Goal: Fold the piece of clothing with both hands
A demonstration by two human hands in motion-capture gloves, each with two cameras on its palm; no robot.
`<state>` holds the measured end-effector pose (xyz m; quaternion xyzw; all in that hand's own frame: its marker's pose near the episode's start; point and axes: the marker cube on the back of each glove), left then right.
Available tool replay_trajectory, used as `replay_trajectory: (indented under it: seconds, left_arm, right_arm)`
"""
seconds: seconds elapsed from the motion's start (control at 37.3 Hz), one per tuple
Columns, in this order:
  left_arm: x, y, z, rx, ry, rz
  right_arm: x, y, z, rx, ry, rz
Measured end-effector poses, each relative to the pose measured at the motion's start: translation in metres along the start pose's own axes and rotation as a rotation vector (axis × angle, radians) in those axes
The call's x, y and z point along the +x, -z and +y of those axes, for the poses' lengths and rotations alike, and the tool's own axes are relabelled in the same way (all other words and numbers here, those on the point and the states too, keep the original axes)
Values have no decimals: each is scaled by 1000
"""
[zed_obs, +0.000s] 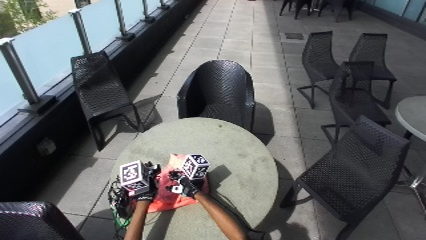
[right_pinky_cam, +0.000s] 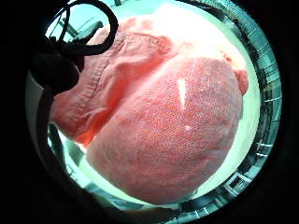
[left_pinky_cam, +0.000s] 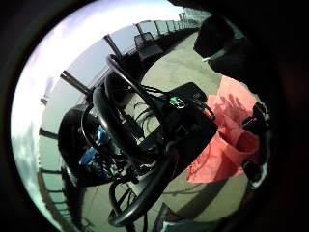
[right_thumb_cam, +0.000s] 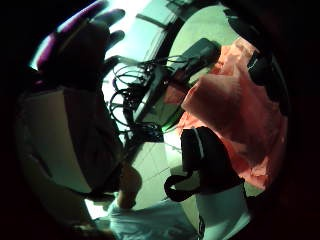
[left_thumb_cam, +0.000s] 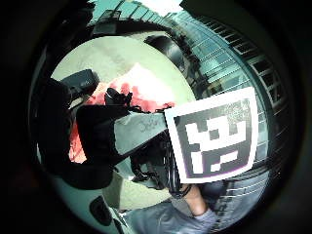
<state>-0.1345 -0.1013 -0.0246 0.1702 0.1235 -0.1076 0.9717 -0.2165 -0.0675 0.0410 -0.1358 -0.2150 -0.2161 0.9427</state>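
Resting on a round grey concrete-look table, near its edge closest to the person, lies a bunched red-orange cloth garment. Outside view: both black-gloved hands sit on it, the left hand at its left edge and the right hand on its upper middle. Finger posture cannot be told from this angle.

Left little-finger palm view: the garment lies crumpled on the table, with dark fingertips at its folds — whether they pinch cloth cannot be told.

Left thumb palm view: the garment shows beyond a dark glove part; the grip is hidden.

Right little-finger palm view: woven cloth with a stitched hem fills the picture, close to that palm — contact not confirmed.

Right thumb palm view: a raised fold of the garment sits on the table; a gloved hand shows with fingers spread.

Surroundings, outside view: paved terrace, black woven chairs, glass railing.
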Motion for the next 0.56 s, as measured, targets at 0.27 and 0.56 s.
replay_trajectory:
  seconds: [0.27, 0.56]
  left_arm:
    - [33, 2, 6, -15, -99, -30]
    - [75, -35, 5, -70, -194, -37]
  right_arm:
    - [109, 92, 45, 62, -201, 467]
    - [208, 132, 54, 354, -411, 556]
